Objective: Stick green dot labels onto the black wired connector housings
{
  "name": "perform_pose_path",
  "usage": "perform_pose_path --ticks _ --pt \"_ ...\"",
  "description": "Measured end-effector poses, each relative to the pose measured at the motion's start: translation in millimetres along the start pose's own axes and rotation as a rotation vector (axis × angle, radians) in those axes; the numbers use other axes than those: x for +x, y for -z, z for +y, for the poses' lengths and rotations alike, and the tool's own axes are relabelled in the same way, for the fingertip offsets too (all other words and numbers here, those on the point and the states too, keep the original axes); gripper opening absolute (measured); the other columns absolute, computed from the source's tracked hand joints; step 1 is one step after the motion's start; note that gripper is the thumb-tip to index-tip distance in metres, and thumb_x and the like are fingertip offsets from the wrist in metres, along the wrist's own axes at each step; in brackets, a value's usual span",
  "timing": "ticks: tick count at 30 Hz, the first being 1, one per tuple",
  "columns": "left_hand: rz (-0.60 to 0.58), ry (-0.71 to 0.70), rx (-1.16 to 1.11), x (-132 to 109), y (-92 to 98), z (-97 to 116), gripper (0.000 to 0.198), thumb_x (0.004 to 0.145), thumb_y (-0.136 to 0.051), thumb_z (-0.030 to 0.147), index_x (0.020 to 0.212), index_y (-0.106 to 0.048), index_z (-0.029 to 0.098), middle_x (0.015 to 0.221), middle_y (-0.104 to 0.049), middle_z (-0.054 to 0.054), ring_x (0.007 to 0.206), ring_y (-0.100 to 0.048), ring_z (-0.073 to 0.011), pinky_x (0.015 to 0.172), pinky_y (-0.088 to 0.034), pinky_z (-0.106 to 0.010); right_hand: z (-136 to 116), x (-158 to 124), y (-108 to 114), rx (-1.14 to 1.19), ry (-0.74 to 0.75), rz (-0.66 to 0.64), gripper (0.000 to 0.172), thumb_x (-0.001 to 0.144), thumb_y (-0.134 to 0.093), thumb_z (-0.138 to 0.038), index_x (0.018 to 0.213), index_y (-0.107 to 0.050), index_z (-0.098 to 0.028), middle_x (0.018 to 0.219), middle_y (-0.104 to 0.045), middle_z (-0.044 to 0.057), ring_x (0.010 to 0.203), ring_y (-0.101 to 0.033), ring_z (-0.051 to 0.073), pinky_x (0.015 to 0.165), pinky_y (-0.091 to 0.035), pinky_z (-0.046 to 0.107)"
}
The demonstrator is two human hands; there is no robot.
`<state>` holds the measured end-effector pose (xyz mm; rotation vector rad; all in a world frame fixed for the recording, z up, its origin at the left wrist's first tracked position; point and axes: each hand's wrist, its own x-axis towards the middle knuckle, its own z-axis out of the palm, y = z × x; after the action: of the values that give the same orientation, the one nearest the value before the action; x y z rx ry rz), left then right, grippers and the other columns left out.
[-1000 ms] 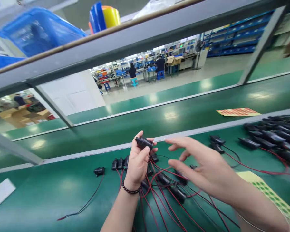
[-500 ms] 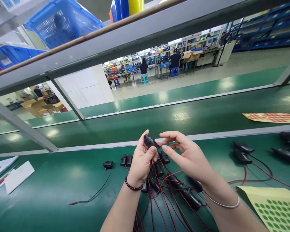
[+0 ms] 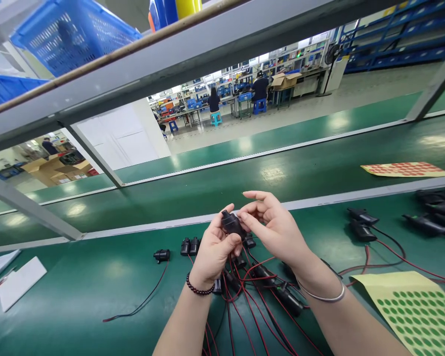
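Note:
My left hand [image 3: 214, 247], with a dark beaded bracelet at the wrist, holds a black cylindrical part [image 3: 231, 223] between thumb and fingers, tilted up. My right hand [image 3: 270, 222] is at the part's right side, its thumb and index fingertip close together against it; whatever may be between them is too small to make out. Beneath both hands lies a pile of similar black parts [image 3: 289, 299] with red and black wires. Left of the pile, two black parts [image 3: 190, 245] stand side by side, and a single one [image 3: 161, 255] lies with its wire trailing toward me.
A sheet of green round stickers [image 3: 411, 306] lies at the lower right, a red sticker sheet [image 3: 404, 169] farther back. More black parts [image 3: 362, 225] sit at right. White cards [image 3: 22, 283] lie at left. A metal shelf beam [image 3: 133, 74] crosses overhead; people work in the background.
My right thumb and index fingertip have come together at the black part, which my left hand has turned slightly. The whole view has shifted a little.

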<state>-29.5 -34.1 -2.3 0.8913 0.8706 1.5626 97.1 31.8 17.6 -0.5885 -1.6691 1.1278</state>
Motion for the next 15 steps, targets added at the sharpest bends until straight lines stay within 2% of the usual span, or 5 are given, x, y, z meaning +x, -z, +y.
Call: perform_pose_path --ticks 3,7,12,15 --pt "-0.007 0.024 -0.036 0.3 -0.2 1.6 0.078 0.061 -0.086 0.044 0.129 -0.056 0.021 0.078 -0.06 0.001 0.046 -0.041 -0.0025 0.042 -0.027 -0.018 0.1 -0.4 0.3 -0.026 0.014 -0.004 0.032 0.087 -0.059 -0.027 0.116 -0.047 -0.018 0.08 -0.069 0.002 0.066 -0.064 0.014 0.066 -0.055 0.031" --pt "-0.01 0.075 -0.096 0.9 2.3 1.2 0.068 0.072 -0.079 0.044 0.13 -0.055 0.02 0.082 -0.064 -0.003 0.047 -0.042 -0.0034 0.041 -0.024 -0.018 0.8 -0.5 -0.3 -0.039 0.046 -0.017 0.031 0.088 -0.059 -0.028 0.115 -0.049 -0.019 0.083 -0.069 0.003 0.066 -0.065 0.015 0.067 -0.056 0.032" --pt "0.002 0.082 -0.213 1.1 3.5 2.4 0.052 0.082 -0.067 0.05 0.121 -0.059 0.017 0.073 -0.062 -0.001 0.048 -0.046 -0.0056 0.047 -0.033 -0.02 3.3 0.5 0.3 -0.08 0.098 0.004 0.03 0.088 -0.06 -0.031 0.114 -0.053 -0.019 0.091 -0.07 0.007 0.081 -0.069 0.018 0.073 -0.059 0.033" --pt "0.021 0.077 -0.216 0.8 1.6 4.9 0.057 0.083 -0.059 0.06 0.119 -0.058 0.016 0.072 -0.061 -0.001 0.052 -0.052 -0.0088 0.048 -0.036 -0.021 4.2 0.7 1.7 -0.147 0.144 0.032 0.021 0.087 -0.06 -0.03 0.106 -0.06 -0.02 0.103 -0.066 0.01 0.087 -0.069 0.018 0.071 -0.06 0.032"
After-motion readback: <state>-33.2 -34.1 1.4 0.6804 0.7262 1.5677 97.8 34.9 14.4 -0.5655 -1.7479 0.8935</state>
